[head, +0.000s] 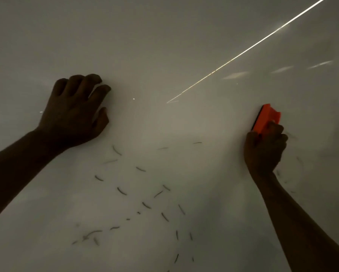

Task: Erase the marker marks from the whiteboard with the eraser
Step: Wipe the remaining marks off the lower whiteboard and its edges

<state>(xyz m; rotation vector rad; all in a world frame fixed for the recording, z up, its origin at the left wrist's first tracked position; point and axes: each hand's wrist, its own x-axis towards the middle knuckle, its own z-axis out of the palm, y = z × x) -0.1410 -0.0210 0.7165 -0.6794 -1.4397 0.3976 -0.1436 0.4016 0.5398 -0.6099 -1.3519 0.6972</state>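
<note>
A white whiteboard fills the whole view. Several short dark marker marks are scattered over its lower middle, between my two arms. My right hand is shut on an orange eraser with a dark felt side, pressed against the board at the right, above and to the right of the marks. Faint smudges lie just right of that hand. My left hand rests flat on the board at the left, fingers slightly curled and apart, holding nothing.
A bright thin line of reflected light runs diagonally across the upper right of the board. Pale reflections show at the right.
</note>
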